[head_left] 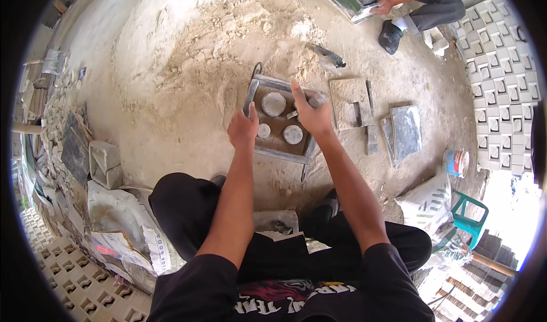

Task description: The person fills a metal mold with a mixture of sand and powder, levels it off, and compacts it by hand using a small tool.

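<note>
A rectangular metal mold (280, 157) lies on the dusty ground in front of me, with brown fill around several round grey discs. Two are larger, the far disc (273, 104) and the near disc (293, 134); a smaller disc (263, 130) sits toward the left. My left hand (244, 129) is closed at the mold's left side, its thumb pointing up. Over the right side, my right hand (314, 117) is curled with the thumb stretched forward. A grey rounded shape (318, 99) shows at its fingers; dusty fingers or a held piece, I cannot tell. That hand hides part of the mold.
Heaped dry sand-coloured powder (228, 37) spreads beyond the mold. A flat board (350, 103), grey plates (405, 131) and a trowel-like tool (329, 55) lie rightward. Another person's hand (383, 6) touches a metal mold at far right. Patterned blocks (496, 83) are stacked along the right.
</note>
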### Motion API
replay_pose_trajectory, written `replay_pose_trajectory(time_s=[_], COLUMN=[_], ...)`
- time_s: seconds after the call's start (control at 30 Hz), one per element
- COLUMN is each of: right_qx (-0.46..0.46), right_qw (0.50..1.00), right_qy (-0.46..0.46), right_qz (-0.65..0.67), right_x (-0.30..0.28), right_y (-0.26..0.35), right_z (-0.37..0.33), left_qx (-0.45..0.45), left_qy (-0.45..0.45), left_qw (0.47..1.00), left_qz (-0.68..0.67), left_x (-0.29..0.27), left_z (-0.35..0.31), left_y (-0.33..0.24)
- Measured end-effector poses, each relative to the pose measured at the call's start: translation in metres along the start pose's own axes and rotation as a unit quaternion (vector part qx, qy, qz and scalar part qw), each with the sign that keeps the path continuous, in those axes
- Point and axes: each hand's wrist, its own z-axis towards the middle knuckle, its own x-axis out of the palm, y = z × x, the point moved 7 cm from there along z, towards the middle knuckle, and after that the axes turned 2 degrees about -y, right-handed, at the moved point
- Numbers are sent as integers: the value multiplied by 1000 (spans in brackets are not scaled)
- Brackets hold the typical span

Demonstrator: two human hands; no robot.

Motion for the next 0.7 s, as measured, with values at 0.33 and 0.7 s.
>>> replay_pose_trajectory(time_s=[0.33,0.7], right_qx=[-75,-68], right_qw=[995,997], right_qy=[-7,30], right_qz=[71,1], right_x=[2,8], right_y=[8,1], right_z=[-19,-1], left_qx=[2,-1], left_qy=[32,19], left_qw=[999,1000], left_qz=[2,-12], left_x=[-1,0], left_z=[2,-1], left_y=[-1,-4])
